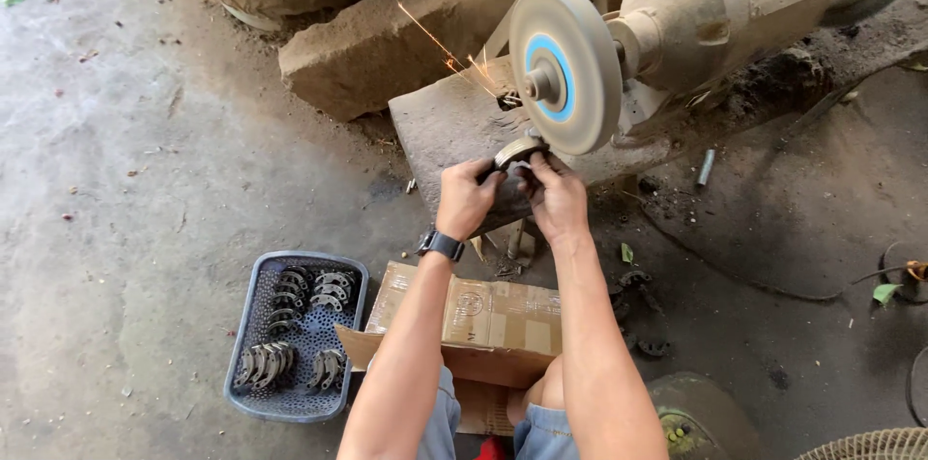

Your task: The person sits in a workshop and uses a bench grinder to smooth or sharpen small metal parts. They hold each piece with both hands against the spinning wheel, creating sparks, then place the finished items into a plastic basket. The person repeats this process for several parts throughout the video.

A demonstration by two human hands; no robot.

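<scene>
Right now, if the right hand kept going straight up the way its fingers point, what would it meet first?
The right hand, already holding the curved metal part, would likely meet the spinning grinding wheel just above; depth is uncertain.

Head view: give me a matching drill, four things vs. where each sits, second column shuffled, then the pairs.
1. curved grey metal part
2. round grey grinding wheel with blue centre
3. blue-grey perforated plastic basket
4. brown taped cardboard box

A. on the floor, left of the box
B. mounted on the motor shaft
C. pinched between left hand and right hand
D. below the forearms, near the knees

Pairs: 1-C, 2-B, 3-A, 4-D
</scene>
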